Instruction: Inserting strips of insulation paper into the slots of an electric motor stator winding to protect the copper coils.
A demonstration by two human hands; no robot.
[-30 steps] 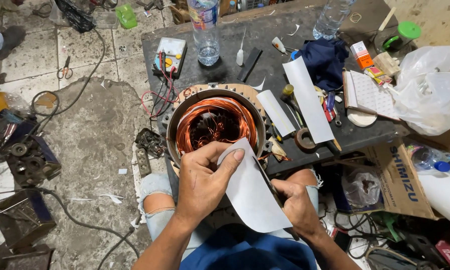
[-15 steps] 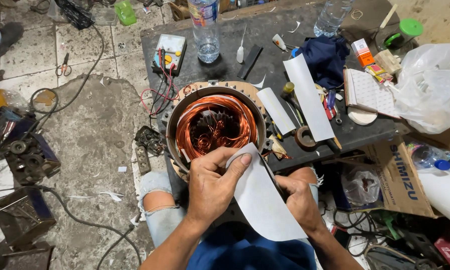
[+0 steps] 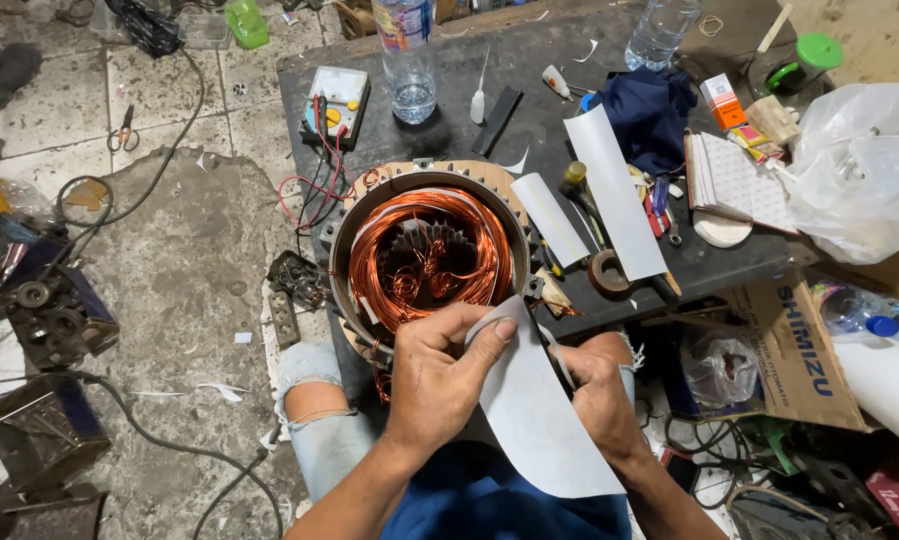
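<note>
A round motor stator (image 3: 424, 255) with copper windings rests on my lap against a dark low table (image 3: 529, 130). My left hand (image 3: 439, 375) pinches the upper edge of a white sheet of insulation paper (image 3: 534, 415), thumb on top. My right hand (image 3: 599, 395) holds the same sheet from behind on its right side, fingers mostly hidden by the paper. Both hands sit just below the stator's near rim.
On the table lie two white paper strips (image 3: 614, 190), a multimeter (image 3: 334, 105) with red leads, a water bottle (image 3: 406, 55), a tape roll (image 3: 609, 272), a blue cloth (image 3: 649, 110), a notebook (image 3: 734, 185). A cardboard box (image 3: 794, 345) stands right; motor parts (image 3: 44, 310) on the floor left.
Both hands with the white sheet have shifted slightly; the left thumb now presses higher on the paper's top edge, closer to the stator rim.
</note>
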